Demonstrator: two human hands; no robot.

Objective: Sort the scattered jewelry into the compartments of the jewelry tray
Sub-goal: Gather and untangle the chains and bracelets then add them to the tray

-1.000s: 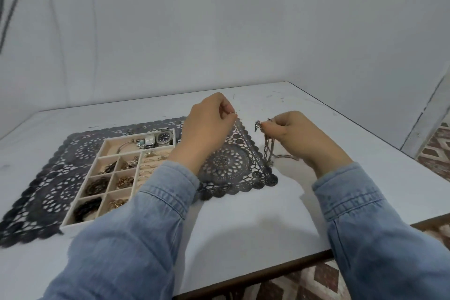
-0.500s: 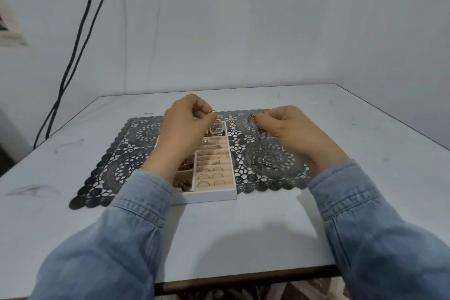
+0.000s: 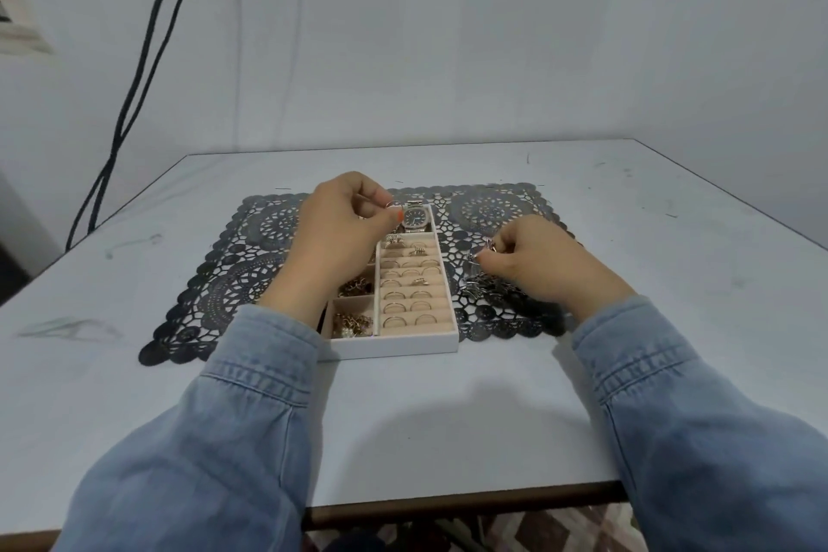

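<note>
A white jewelry tray [image 3: 394, 346] with beige lining stands on a dark lace mat [image 3: 493, 211]. Its right column holds rows of rings [image 3: 410, 294]; a wristwatch [image 3: 414, 216] lies in the far compartment, and gold pieces [image 3: 351, 323] fill the near left compartments. My left hand [image 3: 340, 229] hovers over the tray's far left part and pinches a small ring [image 3: 394, 205] between thumb and finger. My right hand [image 3: 533, 260] is low over the mat to the right of the tray, pinching a silver chain [image 3: 486, 282] whose links pile on the mat.
The mat lies on a white table [image 3: 448, 426] whose front edge runs close to me. Two black cables [image 3: 134, 94] hang down the wall at the far left. Denim sleeves cover both forearms and hide the tray's left compartments.
The view has swung so the tray now sits in the middle. My right hand has dropped to the mat with the chain. My left hand still holds the ring above the tray.
</note>
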